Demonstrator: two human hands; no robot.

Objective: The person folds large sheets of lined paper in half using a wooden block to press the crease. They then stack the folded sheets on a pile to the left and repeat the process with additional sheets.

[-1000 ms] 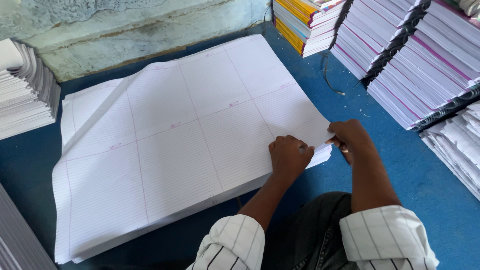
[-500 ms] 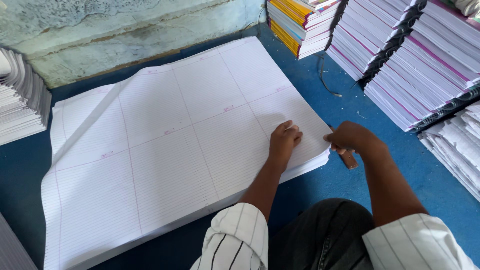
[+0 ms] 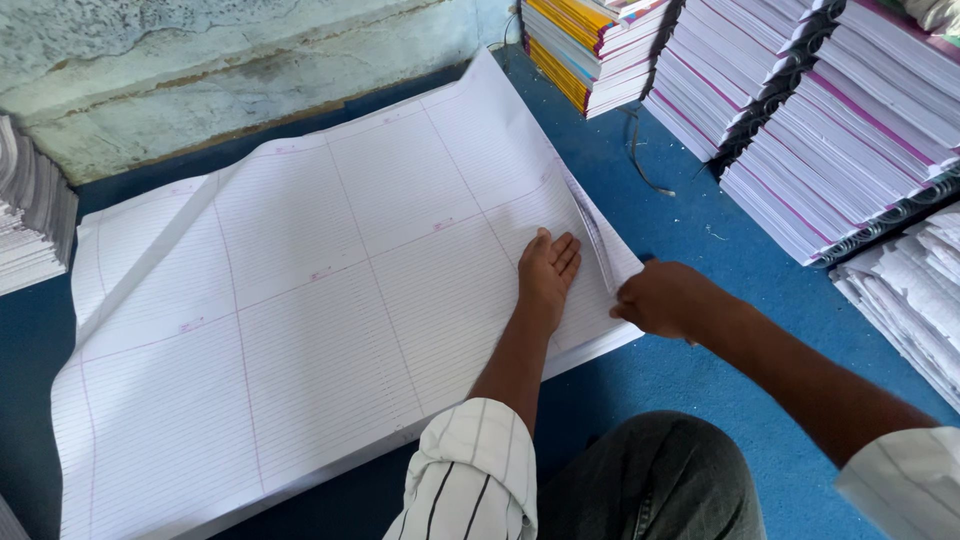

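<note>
left hand lies flat on the stack of ruled sheets on the blue floor; right hand pinches the top sheet's near-right corner, barely lifted, fold not yet made.

Ruled sheets matt paper; floor covering blue felt-like cloth; wall rough plaster

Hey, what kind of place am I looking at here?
Probably a small notebook-making or bindery workshop. A left hand presses a stack of large ruled sheets on the blue floor, the right hand lifts a corner, and piles of finished notebooks stand nearby.
</note>
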